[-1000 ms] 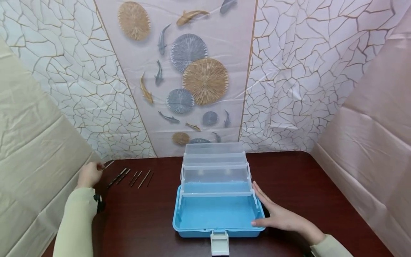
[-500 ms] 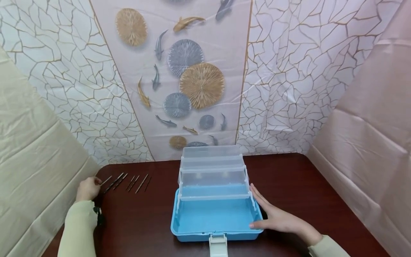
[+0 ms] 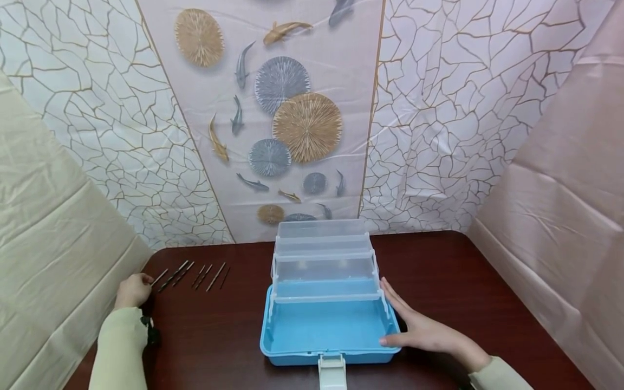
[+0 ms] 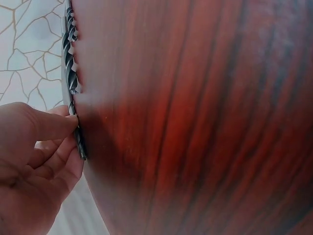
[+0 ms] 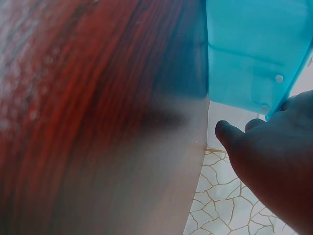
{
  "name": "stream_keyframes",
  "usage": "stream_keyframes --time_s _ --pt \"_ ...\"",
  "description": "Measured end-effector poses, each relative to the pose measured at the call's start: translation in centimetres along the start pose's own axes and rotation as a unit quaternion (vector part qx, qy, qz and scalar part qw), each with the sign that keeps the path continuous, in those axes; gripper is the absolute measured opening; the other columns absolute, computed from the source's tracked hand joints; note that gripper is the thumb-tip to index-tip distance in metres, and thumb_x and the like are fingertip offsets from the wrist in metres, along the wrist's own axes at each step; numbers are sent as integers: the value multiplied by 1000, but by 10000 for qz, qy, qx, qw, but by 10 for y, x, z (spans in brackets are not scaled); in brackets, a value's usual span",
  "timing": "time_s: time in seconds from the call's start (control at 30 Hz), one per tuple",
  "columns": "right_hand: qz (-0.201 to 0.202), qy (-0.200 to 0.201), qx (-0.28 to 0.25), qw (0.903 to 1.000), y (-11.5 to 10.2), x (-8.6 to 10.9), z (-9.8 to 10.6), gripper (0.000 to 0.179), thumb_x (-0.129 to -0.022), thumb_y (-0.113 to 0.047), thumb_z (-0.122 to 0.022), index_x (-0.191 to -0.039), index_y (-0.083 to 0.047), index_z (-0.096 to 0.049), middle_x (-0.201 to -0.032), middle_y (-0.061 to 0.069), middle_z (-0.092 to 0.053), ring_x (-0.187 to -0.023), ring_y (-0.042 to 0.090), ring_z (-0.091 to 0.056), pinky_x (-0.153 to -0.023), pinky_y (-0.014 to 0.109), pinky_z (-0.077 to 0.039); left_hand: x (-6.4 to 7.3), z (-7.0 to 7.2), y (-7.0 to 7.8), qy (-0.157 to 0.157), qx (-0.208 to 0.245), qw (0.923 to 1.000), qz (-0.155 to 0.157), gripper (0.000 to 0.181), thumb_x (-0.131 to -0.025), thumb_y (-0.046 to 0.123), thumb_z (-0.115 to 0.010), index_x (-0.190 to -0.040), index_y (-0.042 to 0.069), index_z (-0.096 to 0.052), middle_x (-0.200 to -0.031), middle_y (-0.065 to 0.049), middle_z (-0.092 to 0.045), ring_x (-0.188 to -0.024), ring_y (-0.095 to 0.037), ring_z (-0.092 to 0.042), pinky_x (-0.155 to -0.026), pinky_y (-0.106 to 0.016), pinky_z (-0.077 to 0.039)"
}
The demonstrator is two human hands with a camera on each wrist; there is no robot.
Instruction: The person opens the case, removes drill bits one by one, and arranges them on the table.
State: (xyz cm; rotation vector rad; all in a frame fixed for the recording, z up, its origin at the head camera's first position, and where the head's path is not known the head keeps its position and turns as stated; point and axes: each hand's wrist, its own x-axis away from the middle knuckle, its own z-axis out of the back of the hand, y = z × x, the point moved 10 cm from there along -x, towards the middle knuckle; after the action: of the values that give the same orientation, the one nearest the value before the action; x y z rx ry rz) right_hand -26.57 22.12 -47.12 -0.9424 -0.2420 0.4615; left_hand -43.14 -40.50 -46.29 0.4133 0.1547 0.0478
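Note:
At the far left of the table, my left hand pinches a thin drill bit between thumb and fingers. The left wrist view shows the fluted drill bit low at the table surface, the thumb across it. Just right of that hand, several more drill bits lie slanted in a row. A blue toolbox stands open in the middle, its clear trays raised at the back. My right hand rests against the box's right side, fingers extended, thumb at the rim.
A white latch hangs down at the toolbox front. The dark wooden table ends at a patterned cloth backdrop. Beige cloth walls slope in at both sides.
My left hand has come nearer with the drill bit, bringing it down beside the row. The view has shifted slightly. My right hand has stayed at the toolbox.

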Motion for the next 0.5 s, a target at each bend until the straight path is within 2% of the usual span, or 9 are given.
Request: stream_keyframes --time_s 0.17,0.5 --pt "-2 -9 50 10000 0 1 0 102 -81 -29 -72 -150 -23 4 -152 -6 15 -137 31 7 -98 67 -11 1 -1 1 -114 -8 9999 54 26 -74 0 -48 -95 -10 -60 -90 -28 -60 -88 -48 -53 -75 -53 -41" --pt "18 -24 19 10000 -1 1 1 103 -82 -29 -71 -150 -22 5 -152 -6 16 -136 31 9 -99 66 -9 0 -6 -2 -231 151 9996 24 29 -75 2 -47 -98 -11 -59 -99 -31 -58 -93 -49 -52 -78 -53 -41"
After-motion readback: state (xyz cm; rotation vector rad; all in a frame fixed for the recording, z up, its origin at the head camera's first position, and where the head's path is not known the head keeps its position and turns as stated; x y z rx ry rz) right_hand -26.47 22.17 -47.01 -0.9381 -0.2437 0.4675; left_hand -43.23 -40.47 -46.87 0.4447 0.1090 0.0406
